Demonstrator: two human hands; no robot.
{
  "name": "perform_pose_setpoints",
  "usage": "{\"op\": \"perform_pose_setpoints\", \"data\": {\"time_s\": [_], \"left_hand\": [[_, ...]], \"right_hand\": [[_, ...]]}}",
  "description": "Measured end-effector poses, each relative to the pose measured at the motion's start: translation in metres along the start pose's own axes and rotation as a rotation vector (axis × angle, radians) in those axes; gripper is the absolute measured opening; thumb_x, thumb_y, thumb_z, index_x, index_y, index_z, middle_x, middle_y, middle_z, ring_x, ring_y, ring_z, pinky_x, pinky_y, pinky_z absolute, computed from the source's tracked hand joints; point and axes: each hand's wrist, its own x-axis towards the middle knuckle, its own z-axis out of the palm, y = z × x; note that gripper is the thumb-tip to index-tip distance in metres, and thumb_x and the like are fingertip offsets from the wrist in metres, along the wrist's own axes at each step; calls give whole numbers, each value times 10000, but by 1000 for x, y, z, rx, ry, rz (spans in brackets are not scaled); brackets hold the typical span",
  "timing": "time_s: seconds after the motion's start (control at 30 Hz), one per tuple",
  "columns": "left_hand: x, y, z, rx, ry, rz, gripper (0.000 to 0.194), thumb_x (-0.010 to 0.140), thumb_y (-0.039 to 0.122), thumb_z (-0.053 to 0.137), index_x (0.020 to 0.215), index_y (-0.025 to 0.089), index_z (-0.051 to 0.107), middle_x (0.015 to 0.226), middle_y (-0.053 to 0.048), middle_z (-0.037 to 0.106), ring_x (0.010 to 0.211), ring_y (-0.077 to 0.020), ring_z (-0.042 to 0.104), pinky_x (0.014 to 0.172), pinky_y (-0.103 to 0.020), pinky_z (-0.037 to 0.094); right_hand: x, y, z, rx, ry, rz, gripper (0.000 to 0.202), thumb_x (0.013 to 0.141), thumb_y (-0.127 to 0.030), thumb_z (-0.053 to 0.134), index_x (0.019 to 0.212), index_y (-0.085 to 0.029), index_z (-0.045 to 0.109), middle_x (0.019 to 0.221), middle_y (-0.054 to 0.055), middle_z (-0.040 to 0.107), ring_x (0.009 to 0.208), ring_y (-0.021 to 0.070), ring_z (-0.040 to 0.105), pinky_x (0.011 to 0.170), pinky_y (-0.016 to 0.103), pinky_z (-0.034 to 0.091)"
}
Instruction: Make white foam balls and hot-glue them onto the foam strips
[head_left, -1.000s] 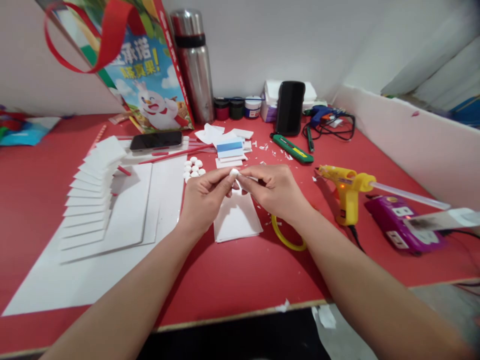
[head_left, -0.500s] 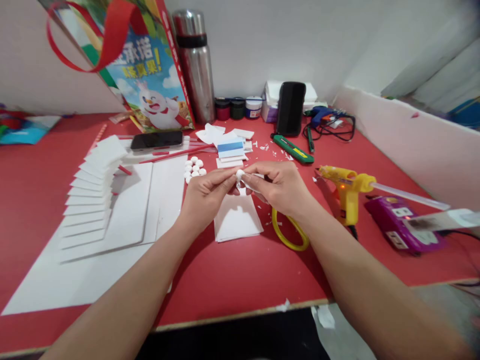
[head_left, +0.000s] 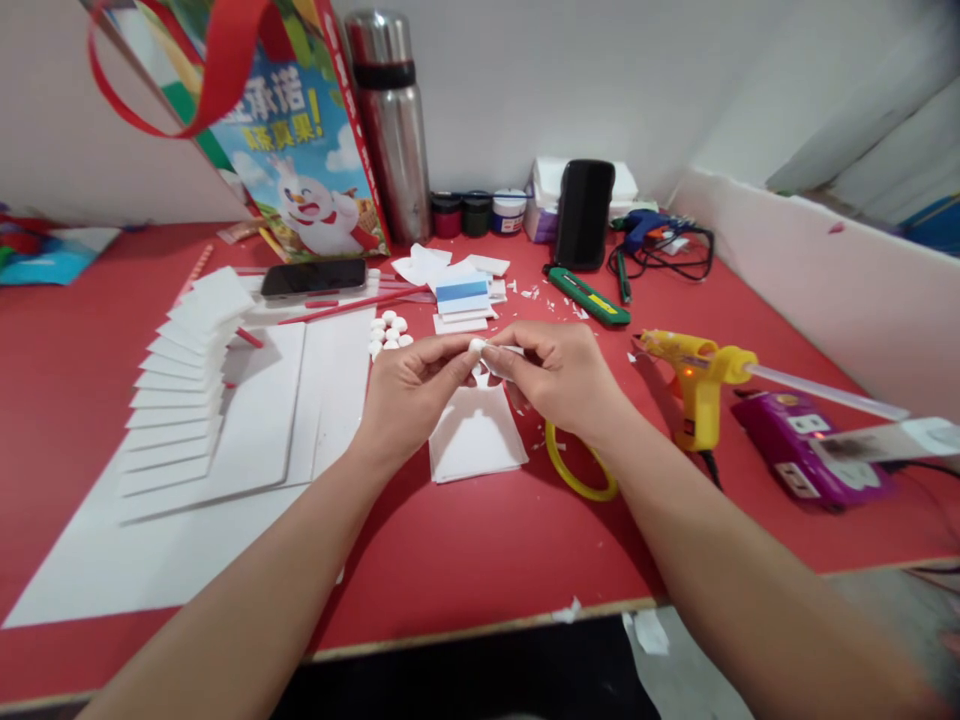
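Between the fingertips of both hands is a small white piece [head_left: 478, 346], rounded at its top; its kind is too small to make out. My left hand [head_left: 409, 395] pinches it from the left with thumb and fingers. From the right, my right hand [head_left: 555, 380] closes on it too, with a white strip showing along the thumb. Below the hands lies a small stack of white square sheets [head_left: 478, 445]. Several white round pellets [head_left: 388, 332] are grouped just beyond the left hand. A yellow ring [head_left: 574, 472] lies beside the right wrist.
At left, a fanned row of white panels [head_left: 172, 400] stands on a white board [head_left: 262, 400]. Right of me are a yellow glue gun [head_left: 694, 375] and a purple box [head_left: 806, 445]. Farther back are a green cutter [head_left: 589, 297], a phone [head_left: 315, 278] and a steel flask [head_left: 390, 130].
The white piece has turned slightly between my fingertips. Both hands stay in nearly the same place, and the things on the table have not moved.
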Motion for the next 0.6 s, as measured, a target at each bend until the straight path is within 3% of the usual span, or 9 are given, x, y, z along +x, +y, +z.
{"op": "perform_pose_setpoints", "data": {"time_s": [0.13,0.2,0.33,0.4,0.5,0.6], "left_hand": [[-1,-2,4,-11,40,10,205,877,336,764,1007,197,839,901,-52,807,698,-140,686,697,-275,579],[0,-2,3,-12,20,18,206,869,332,773,1011,197,838,890,-50,807,702,-146,686,703,-281,577],[4,-1,-5,23,-22,49,205,883,307,758,1038,194,828,955,-55,812,801,-171,710,779,-298,572],[5,0,-8,58,-34,77,194,896,287,739,1042,192,825,990,-58,812,870,-188,720,825,-308,566],[6,1,-10,83,-44,105,186,897,268,730,1036,189,826,993,-63,810,878,-193,714,835,-315,559],[6,1,-9,79,-50,105,181,896,270,730,1030,198,828,956,-60,806,809,-181,693,773,-310,555]], "right_hand": [[-3,-3,2,-182,84,-102,233,937,-254,656,738,-152,722,654,29,687,565,115,575,578,269,402],[-2,-3,2,-37,42,13,253,938,-309,662,746,-151,706,645,35,683,528,119,586,545,264,421],[6,-1,-2,525,-117,417,452,953,-585,593,857,-154,689,670,70,704,490,155,628,460,263,479],[10,1,-5,739,-210,582,522,968,-645,519,949,-152,688,747,104,738,530,171,650,459,270,512],[13,6,-7,923,-320,712,458,1029,-548,448,1004,-154,678,770,94,732,522,147,611,452,250,516],[11,8,-7,1001,-326,728,329,1032,-440,503,969,-163,671,737,36,667,492,106,522,444,221,492]]}}
